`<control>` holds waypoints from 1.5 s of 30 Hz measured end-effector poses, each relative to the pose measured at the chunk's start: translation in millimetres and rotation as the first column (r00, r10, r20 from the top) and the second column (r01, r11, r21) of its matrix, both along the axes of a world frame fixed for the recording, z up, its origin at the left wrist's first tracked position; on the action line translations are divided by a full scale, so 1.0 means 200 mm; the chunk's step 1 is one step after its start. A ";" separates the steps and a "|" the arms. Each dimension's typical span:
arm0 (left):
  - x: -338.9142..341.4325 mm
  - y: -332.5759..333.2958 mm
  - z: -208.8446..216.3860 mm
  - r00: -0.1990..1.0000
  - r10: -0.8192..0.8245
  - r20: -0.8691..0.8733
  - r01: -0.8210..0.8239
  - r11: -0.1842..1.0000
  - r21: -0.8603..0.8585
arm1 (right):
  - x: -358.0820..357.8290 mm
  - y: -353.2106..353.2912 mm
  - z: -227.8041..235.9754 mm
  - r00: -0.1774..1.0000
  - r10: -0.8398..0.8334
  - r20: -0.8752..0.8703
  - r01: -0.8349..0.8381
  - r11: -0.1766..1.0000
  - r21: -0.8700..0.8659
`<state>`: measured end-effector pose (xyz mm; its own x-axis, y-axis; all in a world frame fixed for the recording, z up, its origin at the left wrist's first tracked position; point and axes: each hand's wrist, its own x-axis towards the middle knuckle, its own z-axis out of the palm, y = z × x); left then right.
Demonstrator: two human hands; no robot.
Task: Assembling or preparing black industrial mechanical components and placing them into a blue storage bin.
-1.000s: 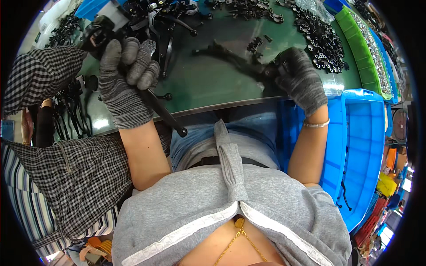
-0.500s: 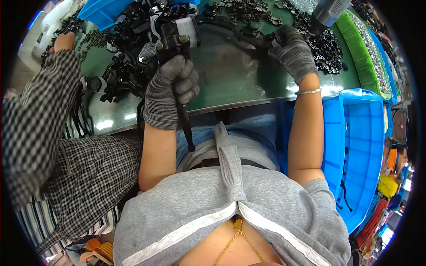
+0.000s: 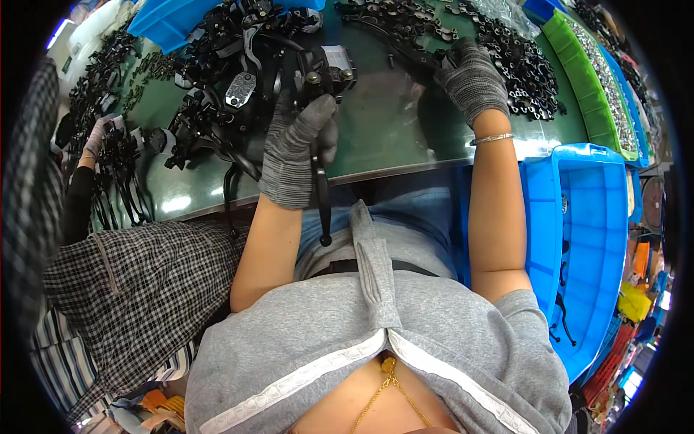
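Note:
My left hand (image 3: pixel 300 148), in a grey knit glove, is wrapped round a black brake lever assembly (image 3: pixel 322 170). Its long lever hangs down toward my lap, and the block with a pale-topped reservoir sits above my thumb. My right hand (image 3: pixel 475 83), gloved alike, reaches over the table's far right part. Its fingers are curled at the end of another dark lever assembly (image 3: pixel 412 56) lying on the table; the fingertips are partly hidden. Beside that hand lies a spread of small black clamps (image 3: pixel 531 87).
Black lever assemblies (image 3: pixel 210 108) are heaped on the green table (image 3: pixel 390 137) at left. Blue bins stand behind the heap and at my right (image 3: pixel 538 239); a green crate (image 3: pixel 578 79) holds small metal parts. A co-worker's checked sleeve (image 3: pixel 32 173) and gloved hand (image 3: pixel 95 136) are at left.
My left hand has moved right with the brake lever assembly, which has turned. My right hand has shifted slightly left. The silver cylindrical tool above it has left view. The co-worker's arm has moved.

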<state>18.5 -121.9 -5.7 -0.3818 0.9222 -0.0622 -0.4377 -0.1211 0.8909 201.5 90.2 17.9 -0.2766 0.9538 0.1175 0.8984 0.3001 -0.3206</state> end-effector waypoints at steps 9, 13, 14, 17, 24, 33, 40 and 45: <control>0.02 0.07 -0.07 0.959 0.168 -0.229 -0.187 0.980 -0.064 | 0.10 0.30 0.03 0.910 0.216 -0.354 -0.003 0.858 0.514; 0.02 0.08 -0.14 0.962 0.208 -0.175 -0.211 0.977 0.001 | -0.06 0.58 0.40 0.130 0.168 -0.977 -0.156 0.977 0.148; 0.01 0.08 -0.13 0.961 0.214 -0.174 -0.217 0.976 0.003 | -0.10 0.58 0.42 0.190 0.222 -0.956 -0.233 0.957 0.175; 0.00 0.09 -0.12 0.975 0.200 -0.102 -0.197 0.980 0.039 | -0.19 0.56 0.44 0.239 0.250 -0.938 -0.384 0.912 0.145; -0.03 0.10 -0.13 1.000 0.030 0.002 -0.030 0.998 0.047 | -0.31 0.18 0.37 0.011 0.363 -0.932 -0.592 0.753 0.287; 0.00 0.16 -0.11 0.999 -0.022 0.029 0.027 0.983 -0.183 | -0.48 -0.15 0.54 -0.367 0.140 -0.920 -0.755 0.532 0.382; 0.00 0.15 -0.12 0.999 -0.041 -0.013 0.038 0.990 -0.137 | -0.52 -0.20 0.50 -0.295 0.009 -0.956 -0.816 0.519 0.256; 0.02 0.15 -0.14 1.000 -0.022 0.014 0.023 0.995 -0.095 | -0.52 -0.19 0.48 -0.336 0.080 -0.938 -0.793 0.513 0.328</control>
